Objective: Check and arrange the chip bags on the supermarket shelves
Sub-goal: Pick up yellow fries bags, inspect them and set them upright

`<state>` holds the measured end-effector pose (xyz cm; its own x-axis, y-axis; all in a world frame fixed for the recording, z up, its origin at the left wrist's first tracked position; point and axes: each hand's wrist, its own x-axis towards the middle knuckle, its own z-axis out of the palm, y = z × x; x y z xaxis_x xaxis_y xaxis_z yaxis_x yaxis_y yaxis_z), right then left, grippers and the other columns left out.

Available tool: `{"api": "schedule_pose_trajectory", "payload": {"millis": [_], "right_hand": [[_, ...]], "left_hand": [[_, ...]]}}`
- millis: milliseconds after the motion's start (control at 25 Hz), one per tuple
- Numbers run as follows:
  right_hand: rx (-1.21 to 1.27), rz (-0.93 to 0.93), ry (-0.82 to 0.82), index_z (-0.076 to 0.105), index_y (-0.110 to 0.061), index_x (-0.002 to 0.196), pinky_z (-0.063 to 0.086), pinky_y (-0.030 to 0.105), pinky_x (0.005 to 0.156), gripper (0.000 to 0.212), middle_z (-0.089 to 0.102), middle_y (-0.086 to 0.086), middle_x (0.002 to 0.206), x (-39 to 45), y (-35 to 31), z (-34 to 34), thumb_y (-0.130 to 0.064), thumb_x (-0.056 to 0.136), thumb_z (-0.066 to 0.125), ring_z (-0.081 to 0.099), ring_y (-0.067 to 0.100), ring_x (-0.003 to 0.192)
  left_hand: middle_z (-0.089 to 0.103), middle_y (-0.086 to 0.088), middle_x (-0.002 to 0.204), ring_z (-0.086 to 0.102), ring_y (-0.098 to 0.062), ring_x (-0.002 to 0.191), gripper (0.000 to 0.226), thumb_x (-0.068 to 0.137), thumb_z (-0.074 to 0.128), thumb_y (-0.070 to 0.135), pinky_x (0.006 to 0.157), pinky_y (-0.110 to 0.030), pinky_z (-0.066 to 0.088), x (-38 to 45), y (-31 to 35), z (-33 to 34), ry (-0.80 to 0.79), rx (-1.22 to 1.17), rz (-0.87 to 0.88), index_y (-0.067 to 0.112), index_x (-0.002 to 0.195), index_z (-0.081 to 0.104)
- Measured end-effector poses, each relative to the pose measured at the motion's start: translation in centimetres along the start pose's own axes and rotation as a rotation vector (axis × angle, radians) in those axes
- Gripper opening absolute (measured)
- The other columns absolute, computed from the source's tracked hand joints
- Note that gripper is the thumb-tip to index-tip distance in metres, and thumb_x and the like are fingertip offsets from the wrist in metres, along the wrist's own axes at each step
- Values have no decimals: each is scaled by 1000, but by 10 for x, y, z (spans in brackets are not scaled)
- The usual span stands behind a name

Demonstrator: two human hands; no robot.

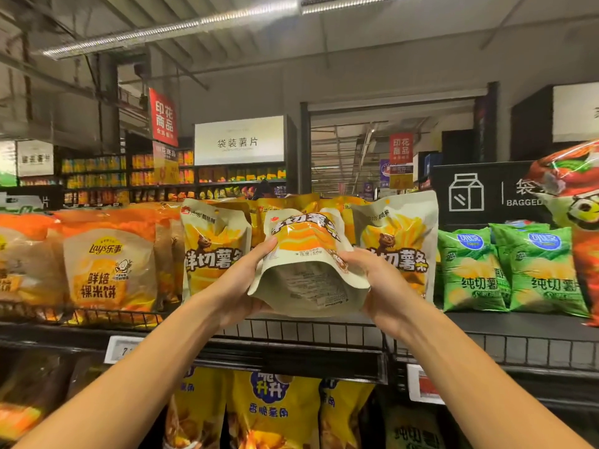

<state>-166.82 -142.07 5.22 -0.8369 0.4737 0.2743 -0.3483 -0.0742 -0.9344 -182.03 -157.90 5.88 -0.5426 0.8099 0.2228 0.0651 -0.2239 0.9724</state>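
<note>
The top shelf (534, 322) carries a low wire rail (308, 330) along its front edge, with price tags (424, 384) clipped below it. The held bag (304, 260) sits above that rail, in the gap between two standing bags of the same cream and yellow design, one on the left (212, 251) and one on the right (398, 244); the gap is about one bag wide, and more yellow bags fill the row behind it. Bare shelf surface shows only under and in front of the green bags (505, 270) to the right. Orange and white bags (110, 264) crowd the shelf to the left, and a red bag (580, 202) overhangs the far right edge. The left hand (240, 286) grips the held bag's left side, thumb on the printed front and fingers curled underneath, out of sight. The right hand (385, 286) grips the right side likewise, thumb pressing the front near the lower corner, the remaining fingers hidden behind the bag. The bag is tipped back: its pale bottom gusset faces the camera and its top leans away toward the row behind, so its long axis runs from the viewer into the shelf, rising. Yellow bags (275, 413) hang on the tier beneath.
</note>
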Motion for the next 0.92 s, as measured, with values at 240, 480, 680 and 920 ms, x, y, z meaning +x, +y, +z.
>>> {"api": "schedule_pose_trajectory", "payload": {"millis": [240,480,680,920], "right_hand": [[-105,-72,-31,59,-23,130,50,53,102,52,70,12,126,12,9,4,-25,81,73,64,32,119],[-288,-295,-20,40,-29,144,58,30,90,88,70,0,125,24,18,8,-31,67,84,68,15,114],[-612,-435,39,38,-48,139,44,7,91,86,57,-27,131,29,23,8,-29,72,90,50,-16,120],[-791,-639,74,51,-41,124,54,27,93,62,64,-21,112,34,25,5,-22,78,87,62,2,110]], "left_hand": [[68,-3,126,70,-24,106,71,74,67,42,74,-34,60,5,1,-24,-88,75,135,30,140,44],[67,11,125,64,-10,114,80,66,78,53,89,-31,54,9,7,-36,-183,213,271,40,136,42],[55,27,134,54,3,122,86,50,85,66,99,-27,45,18,10,-51,-140,412,408,65,125,44],[69,19,113,64,-1,107,60,61,92,24,81,-10,50,22,7,-56,-107,521,542,51,106,62]]}}
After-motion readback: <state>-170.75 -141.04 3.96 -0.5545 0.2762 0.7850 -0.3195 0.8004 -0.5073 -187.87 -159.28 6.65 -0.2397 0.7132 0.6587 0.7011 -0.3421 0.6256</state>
